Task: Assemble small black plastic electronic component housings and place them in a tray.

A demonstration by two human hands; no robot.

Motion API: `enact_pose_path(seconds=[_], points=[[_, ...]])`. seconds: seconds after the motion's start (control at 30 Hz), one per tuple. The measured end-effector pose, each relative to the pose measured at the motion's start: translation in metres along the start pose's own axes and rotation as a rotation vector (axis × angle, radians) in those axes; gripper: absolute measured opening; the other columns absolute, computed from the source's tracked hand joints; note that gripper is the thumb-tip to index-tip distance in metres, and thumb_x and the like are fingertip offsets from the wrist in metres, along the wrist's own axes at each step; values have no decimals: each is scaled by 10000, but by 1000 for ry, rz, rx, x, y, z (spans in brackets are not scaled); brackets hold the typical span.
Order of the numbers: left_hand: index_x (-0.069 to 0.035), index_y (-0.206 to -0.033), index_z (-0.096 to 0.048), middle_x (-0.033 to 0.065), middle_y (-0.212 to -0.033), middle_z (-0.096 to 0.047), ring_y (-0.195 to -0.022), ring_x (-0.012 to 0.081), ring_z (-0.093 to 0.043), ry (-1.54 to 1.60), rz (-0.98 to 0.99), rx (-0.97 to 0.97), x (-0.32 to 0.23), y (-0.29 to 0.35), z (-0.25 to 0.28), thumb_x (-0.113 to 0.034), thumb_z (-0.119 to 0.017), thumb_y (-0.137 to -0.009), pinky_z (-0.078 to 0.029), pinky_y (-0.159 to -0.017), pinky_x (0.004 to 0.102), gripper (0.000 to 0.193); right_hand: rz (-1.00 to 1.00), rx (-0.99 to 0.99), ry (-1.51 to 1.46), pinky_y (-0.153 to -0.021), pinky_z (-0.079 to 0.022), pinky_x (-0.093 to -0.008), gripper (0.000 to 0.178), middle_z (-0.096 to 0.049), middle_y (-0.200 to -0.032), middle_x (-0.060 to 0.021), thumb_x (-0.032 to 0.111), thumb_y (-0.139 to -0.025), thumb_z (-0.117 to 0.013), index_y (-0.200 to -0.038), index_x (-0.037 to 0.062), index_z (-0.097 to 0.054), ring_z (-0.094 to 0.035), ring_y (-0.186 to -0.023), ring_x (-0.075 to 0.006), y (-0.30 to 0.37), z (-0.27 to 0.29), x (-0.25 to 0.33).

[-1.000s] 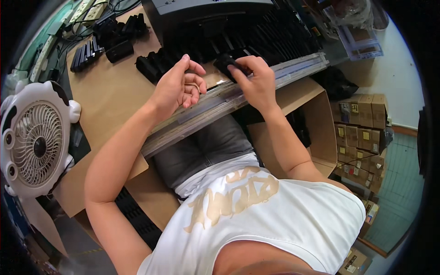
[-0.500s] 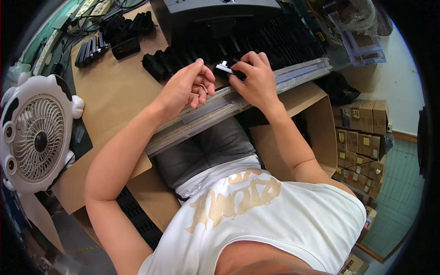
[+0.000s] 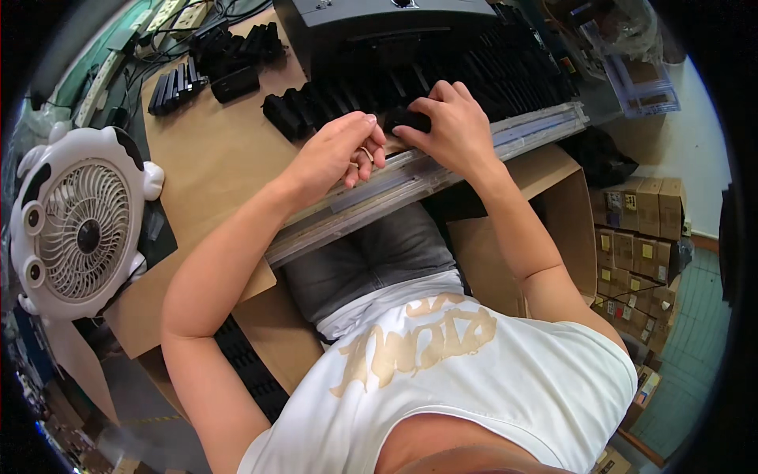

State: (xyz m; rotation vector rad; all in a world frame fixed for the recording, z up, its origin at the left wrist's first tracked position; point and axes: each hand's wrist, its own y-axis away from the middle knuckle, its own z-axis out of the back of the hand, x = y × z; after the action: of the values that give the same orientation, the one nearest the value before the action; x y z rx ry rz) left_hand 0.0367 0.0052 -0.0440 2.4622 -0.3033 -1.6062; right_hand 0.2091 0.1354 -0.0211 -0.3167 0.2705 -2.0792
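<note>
My right hand pinches a small black block-shaped piece between thumb and fingers, just above the near side of the worktop. Part of that piece is hidden by the fingers, so its exact kind does not show. Beside it, on the left, my left hand is loosely curled with the fingers a little apart; a thin pale band shows at its fingers, and I see nothing else in it. Behind both hands stands a long row of similar black pieces, packed side by side in front of a dark grey machine.
Brown cardboard covers the worktop, whose front has a clear-wrapped edge strip. More black pieces lie at the far left near cables. A white fan stands left. An open carton sits below right; stacked boxes stand beyond.
The piece in my right hand has turned, and its light-coloured end no longer shows. My left hand has curled slightly more. The whole view has shifted a little.
</note>
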Motion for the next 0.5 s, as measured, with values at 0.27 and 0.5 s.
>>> enact_pose_path(seconds=[0.27,0.5], points=[[-71,-953,-541,27,-793,-606,-591,53,-522,-21,-13,17,-1,-5,-1,-267,-444,-1012,-414,-459,170,226,-42,7,-87,-687,-494,-399,186,-566,-796,-47,235,-705,-764,-745,91,-653,-570,-797,-264,-2,-2,1],[-37,-890,-565,110,-762,-635,-623,228,-622,-960,-597,-153,-12,16,-7,-197,-525,-948,-508,-539,331,174,-56,-34,-22,-683,-475,-393,211,-531,-791,-57,193,-721,-761,-753,69,-592,-552,-826,-268,-5,-3,2]])
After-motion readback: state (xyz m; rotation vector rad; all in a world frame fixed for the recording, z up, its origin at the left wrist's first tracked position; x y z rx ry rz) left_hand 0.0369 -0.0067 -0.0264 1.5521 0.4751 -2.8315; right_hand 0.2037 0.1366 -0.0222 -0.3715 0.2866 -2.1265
